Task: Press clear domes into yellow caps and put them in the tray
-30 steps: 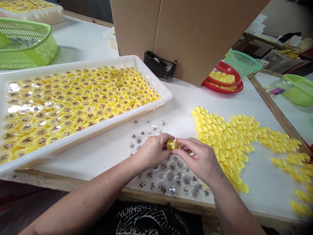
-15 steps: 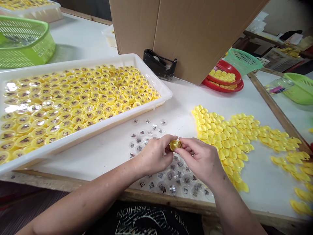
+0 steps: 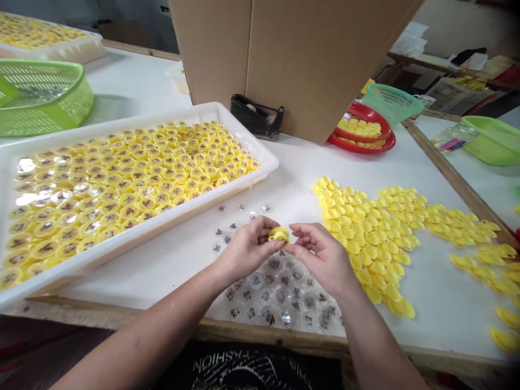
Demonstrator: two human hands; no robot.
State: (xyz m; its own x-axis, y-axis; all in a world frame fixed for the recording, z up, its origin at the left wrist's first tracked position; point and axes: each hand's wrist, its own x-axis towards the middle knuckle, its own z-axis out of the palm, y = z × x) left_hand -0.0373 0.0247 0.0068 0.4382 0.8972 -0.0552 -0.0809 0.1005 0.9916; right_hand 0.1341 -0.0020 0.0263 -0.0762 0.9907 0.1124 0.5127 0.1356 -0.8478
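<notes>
Over the front of the table, my left hand (image 3: 247, 246) pinches a small round yellow plastic piece (image 3: 278, 236) between thumb and fingers. My right hand (image 3: 320, 253) is just to the right of it, its curled fingers parted from the thumb. The right thumb tip lies close to the piece; whether it touches, I cannot tell. Beneath both hands lie many clear round discs (image 3: 280, 295) with small printed pictures. Loose yellow round pieces (image 3: 365, 238) spread in a heap to the right of my right hand.
A white tray (image 3: 260, 181) full of yellow pieces with printed faces stands at the left. Behind are a black tape dispenser (image 3: 257, 118) and a large cardboard box (image 3: 292, 59). Red plates (image 3: 390, 145) and green baskets (image 3: 44, 122) stand farther off. A wooden strip (image 3: 455, 173) edges the right side.
The yellow piece has turned in my left hand and shifted slightly left. My right fingers, which were gripping its right side, have parted from it. The camera view has shifted a little.
</notes>
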